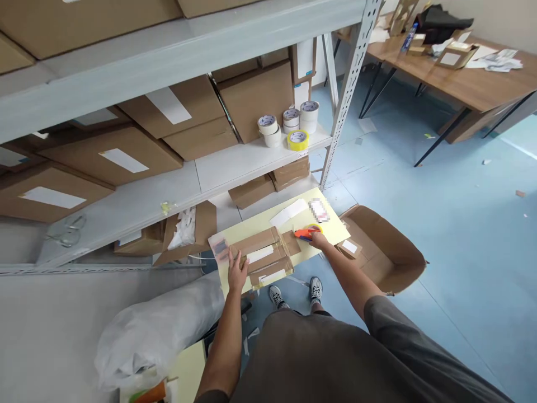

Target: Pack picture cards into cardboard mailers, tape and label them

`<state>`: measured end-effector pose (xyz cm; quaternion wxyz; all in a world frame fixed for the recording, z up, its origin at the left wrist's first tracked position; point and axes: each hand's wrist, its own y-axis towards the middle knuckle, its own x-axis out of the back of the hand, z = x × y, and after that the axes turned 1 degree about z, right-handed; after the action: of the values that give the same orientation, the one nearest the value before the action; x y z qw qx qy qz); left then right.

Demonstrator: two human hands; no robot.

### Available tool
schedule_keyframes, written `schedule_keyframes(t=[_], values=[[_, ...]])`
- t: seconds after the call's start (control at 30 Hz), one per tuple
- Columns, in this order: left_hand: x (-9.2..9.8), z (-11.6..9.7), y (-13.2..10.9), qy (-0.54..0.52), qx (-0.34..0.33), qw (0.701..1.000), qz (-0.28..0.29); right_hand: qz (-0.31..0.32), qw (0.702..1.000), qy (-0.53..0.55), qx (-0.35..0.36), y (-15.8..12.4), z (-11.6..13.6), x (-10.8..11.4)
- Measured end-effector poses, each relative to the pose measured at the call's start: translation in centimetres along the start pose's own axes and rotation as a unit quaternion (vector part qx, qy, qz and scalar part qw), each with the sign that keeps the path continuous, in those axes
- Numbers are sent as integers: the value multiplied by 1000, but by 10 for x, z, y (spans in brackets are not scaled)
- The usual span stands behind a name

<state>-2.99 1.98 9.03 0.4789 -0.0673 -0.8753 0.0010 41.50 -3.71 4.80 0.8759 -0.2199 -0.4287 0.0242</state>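
Observation:
On the pale yellow board [304, 254] lies a flattened-looking cardboard box [254, 244] with white labels and shiny tape. My left hand [238, 271] rests on the box's left part, fingers apart. My right hand [319, 240] is closed around the orange and blue tape dispenser [302, 234], just right of the box. A yellow tape roll shows by the dispenser. White paper [289, 212] lies behind the box on the board.
Tape rolls [297, 140] and cardboard boxes [260, 101] stand on the grey shelf [235, 174] in front. An open carton [392, 246] sits on the floor at right. A plastic-wrapped roll [168, 324] is at lower left, and a wooden table [474, 84] stands at back right.

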Motion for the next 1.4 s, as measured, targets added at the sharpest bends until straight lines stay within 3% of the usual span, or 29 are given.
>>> schedule_keyframes(t=[0.13, 0.23, 0.33, 0.47, 0.57, 0.7, 0.83, 0.93, 1.13, 1.3, 1.33, 1.4], values=[[-4, -10, -8, 11, 30, 999, 6, 8, 1000, 6, -8, 10, -6, -20], [-6, -15, -11, 7, 34, 999, 3, 4, 1000, 7, -6, 11, -7, -21], [-8, -20, -11, 3, 34, 999, 3, -19, 1000, 0, -3, 5, -13, -6], [-13, -30, -9, -3, 28, 1000, -4, -60, 997, 35, 33, -13, -15, 29], [-19, -42, -7, -10, 22, 1000, -10, -78, 987, 72, 121, -25, 8, 56], [-25, -54, -5, -15, 26, 999, -15, -46, 971, 91, 216, -33, 82, 75], [-26, -58, -6, -27, 45, 999, -5, 48, 967, 59, 243, -34, 155, 66], [-24, -60, -7, -42, 55, 998, 10, 98, 966, 16, 238, -34, 178, 50], [-16, -60, -7, -93, 71, 993, 32, 107, 966, -11, 236, -33, 169, 33], [-5, -62, -8, -130, 66, 987, -71, 112, 969, -3, 222, -32, 164, 29], [-3, -63, -6, -151, 71, 983, -72, 110, 970, 0, 217, -32, 164, 28], [-1, -70, 1, -219, 95, 971, -14, 105, 970, 9, 218, -33, 163, 25]])
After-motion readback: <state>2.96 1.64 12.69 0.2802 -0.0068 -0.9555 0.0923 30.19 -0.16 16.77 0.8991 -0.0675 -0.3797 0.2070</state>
